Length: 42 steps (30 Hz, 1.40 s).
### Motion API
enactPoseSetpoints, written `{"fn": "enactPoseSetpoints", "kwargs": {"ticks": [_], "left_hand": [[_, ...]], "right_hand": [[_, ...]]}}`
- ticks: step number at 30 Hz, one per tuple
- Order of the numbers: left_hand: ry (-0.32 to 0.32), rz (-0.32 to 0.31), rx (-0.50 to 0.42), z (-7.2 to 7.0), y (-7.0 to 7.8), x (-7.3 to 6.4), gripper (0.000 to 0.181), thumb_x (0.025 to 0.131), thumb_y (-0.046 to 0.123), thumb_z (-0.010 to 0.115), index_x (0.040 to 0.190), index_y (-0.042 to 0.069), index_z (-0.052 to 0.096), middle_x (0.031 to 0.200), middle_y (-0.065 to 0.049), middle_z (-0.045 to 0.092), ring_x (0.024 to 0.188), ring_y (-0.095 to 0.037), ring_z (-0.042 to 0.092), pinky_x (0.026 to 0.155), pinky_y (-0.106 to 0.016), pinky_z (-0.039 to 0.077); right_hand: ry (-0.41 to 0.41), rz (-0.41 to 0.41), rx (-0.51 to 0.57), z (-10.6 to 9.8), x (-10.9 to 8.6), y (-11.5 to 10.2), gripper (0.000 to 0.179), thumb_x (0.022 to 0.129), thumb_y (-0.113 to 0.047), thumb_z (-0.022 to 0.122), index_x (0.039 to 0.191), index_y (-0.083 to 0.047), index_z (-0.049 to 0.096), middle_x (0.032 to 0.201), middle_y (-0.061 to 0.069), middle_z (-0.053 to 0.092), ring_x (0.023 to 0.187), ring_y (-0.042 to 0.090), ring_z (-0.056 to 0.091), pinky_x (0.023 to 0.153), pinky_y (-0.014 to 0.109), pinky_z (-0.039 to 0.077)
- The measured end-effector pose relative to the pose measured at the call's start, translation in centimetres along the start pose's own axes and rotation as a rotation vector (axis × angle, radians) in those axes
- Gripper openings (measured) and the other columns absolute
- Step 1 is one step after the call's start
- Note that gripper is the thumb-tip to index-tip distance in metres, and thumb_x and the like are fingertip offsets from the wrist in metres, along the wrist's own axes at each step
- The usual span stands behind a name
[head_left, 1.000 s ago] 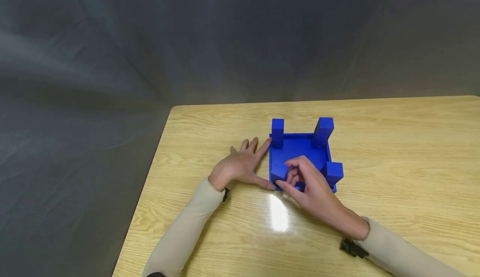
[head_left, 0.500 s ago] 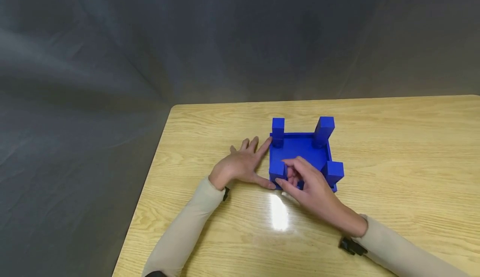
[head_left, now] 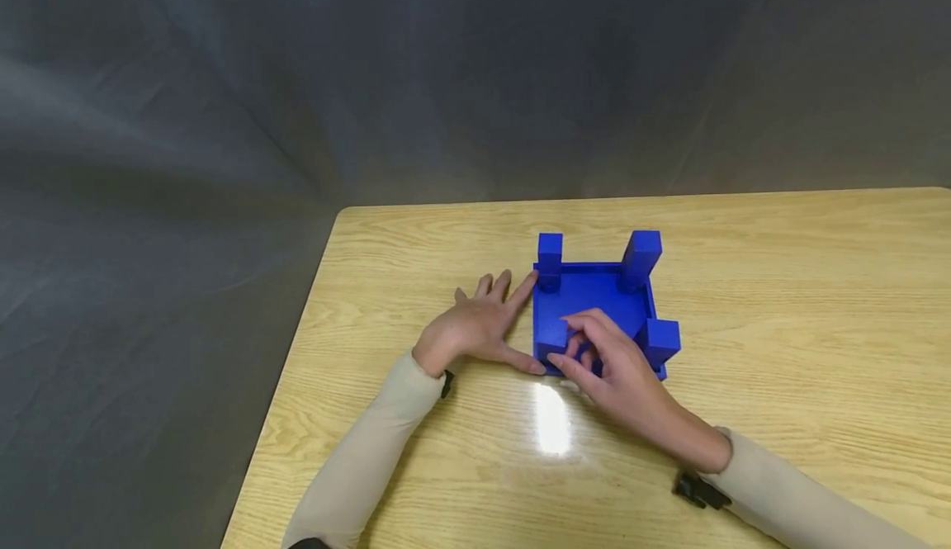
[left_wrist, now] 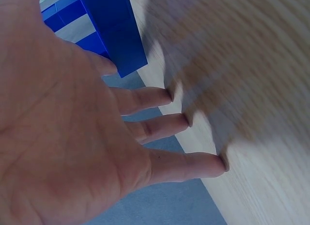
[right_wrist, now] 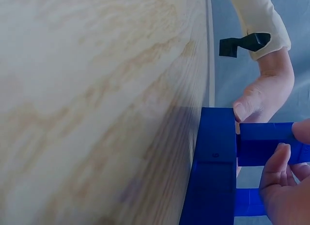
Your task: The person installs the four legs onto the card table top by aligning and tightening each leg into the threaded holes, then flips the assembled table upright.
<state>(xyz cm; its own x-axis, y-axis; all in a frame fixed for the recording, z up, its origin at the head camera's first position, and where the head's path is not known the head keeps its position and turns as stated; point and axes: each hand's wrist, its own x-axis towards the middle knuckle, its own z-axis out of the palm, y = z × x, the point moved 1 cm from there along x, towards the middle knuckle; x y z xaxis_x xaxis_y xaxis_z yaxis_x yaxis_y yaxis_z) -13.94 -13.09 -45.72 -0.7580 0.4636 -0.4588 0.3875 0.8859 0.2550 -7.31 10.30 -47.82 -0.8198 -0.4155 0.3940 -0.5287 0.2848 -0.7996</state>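
A small blue table lies upside down, its square top [head_left: 594, 295] rimmed and its legs pointing up. My right hand [head_left: 627, 380] pinches the near-left table leg [head_left: 551, 334] between thumb and fingers. In the right wrist view that leg [right_wrist: 264, 143] stands out from the top, a narrow dark line at its base. Spread wide, my left hand [head_left: 475, 328] braces the left side of the top, with thumb at the near corner and index finger at the far one. The left wrist view shows this hand [left_wrist: 82, 137] with straight fingers, several tips on the wood.
Three other blue legs stand at the remaining corners: far left [head_left: 551, 253], far right [head_left: 642, 258] and near right [head_left: 661, 341]. All rests on a wood-grain table [head_left: 802, 309]. A dark curtain [head_left: 520, 78] hangs behind and to the left.
The near-left leg has turned slightly in my right hand's fingers, its top now squarer to the rim. My left hand has stayed in place.
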Motion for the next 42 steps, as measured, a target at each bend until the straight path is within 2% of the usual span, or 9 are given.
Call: {"fn": "enactPoseSetpoints", "kwargs": {"ticks": [8, 17, 23, 27, 37, 42], "left_hand": [[0.002, 0.004, -0.004, -0.01, -0.04, -0.02, 0.140, 0.083, 0.085, 0.074, 0.173, 0.031, -0.018, 0.181, -0.022, 0.001, 0.164, -0.049, 0.005, 0.117, -0.083, 0.018], [0.013, 0.012, 0.009, 0.10, -0.18, 0.05, 0.140, 0.083, 0.085, 0.074, 0.173, 0.031, -0.019, 0.180, -0.023, 0.001, 0.164, -0.049, 0.005, 0.116, -0.084, 0.019], [0.014, 0.014, 0.017, 0.10, -0.16, 0.07, 0.140, 0.083, 0.084, 0.074, 0.173, 0.030, -0.018, 0.180, -0.023, 0.001, 0.164, -0.049, 0.005, 0.116, -0.083, 0.019], [0.008, 0.007, 0.010, 0.20, -0.15, 0.08, 0.141, 0.083, 0.085, 0.074, 0.173, 0.031, -0.019, 0.180, -0.023, 0.000, 0.164, -0.049, 0.005, 0.116, -0.083, 0.018], [0.016, -0.001, -0.011, 0.15, -0.13, -0.09, 0.141, 0.082, 0.086, 0.075, 0.173, 0.032, -0.018, 0.181, -0.022, 0.001, 0.164, -0.049, 0.004, 0.116, -0.084, 0.017], [0.011, 0.010, -0.022, 0.08, -0.12, -0.07, 0.141, 0.082, 0.085, 0.075, 0.174, 0.031, -0.017, 0.181, -0.022, 0.000, 0.164, -0.050, 0.004, 0.116, -0.084, 0.016]], "right_hand": [[0.003, -0.005, -0.011, 0.15, 0.04, 0.11, 0.039, 0.092, 0.004, 0.086, 0.127, -0.001, 0.067, 0.101, 0.001, 0.059, 0.075, 0.008, 0.058, 0.063, 0.026, 0.054], [-0.019, 0.057, -0.031, 0.26, 0.33, 0.06, 0.053, 0.093, -0.005, 0.089, 0.140, 0.000, 0.066, 0.097, -0.003, 0.053, 0.076, 0.008, 0.056, 0.064, 0.026, 0.052], [-0.040, 0.120, 0.018, 0.29, 0.63, -0.01, 0.047, 0.089, -0.004, 0.092, 0.129, -0.002, 0.067, 0.090, -0.002, 0.055, 0.071, 0.010, 0.053, 0.060, 0.024, 0.047], [-0.051, 0.155, 0.034, 0.30, 0.62, -0.01, 0.038, 0.091, -0.001, 0.090, 0.120, -0.004, 0.067, 0.085, -0.004, 0.057, 0.068, 0.009, 0.053, 0.058, 0.023, 0.047], [-0.031, 0.097, 0.008, 0.17, 0.44, -0.26, 0.036, 0.091, 0.003, 0.086, 0.120, -0.001, 0.065, 0.101, 0.002, 0.056, 0.066, 0.008, 0.053, 0.058, 0.022, 0.048], [-0.032, 0.099, 0.014, 0.02, 0.33, -0.29, 0.038, 0.093, 0.002, 0.085, 0.124, 0.000, 0.064, 0.098, 0.000, 0.059, 0.064, 0.007, 0.053, 0.056, 0.023, 0.047]]}}
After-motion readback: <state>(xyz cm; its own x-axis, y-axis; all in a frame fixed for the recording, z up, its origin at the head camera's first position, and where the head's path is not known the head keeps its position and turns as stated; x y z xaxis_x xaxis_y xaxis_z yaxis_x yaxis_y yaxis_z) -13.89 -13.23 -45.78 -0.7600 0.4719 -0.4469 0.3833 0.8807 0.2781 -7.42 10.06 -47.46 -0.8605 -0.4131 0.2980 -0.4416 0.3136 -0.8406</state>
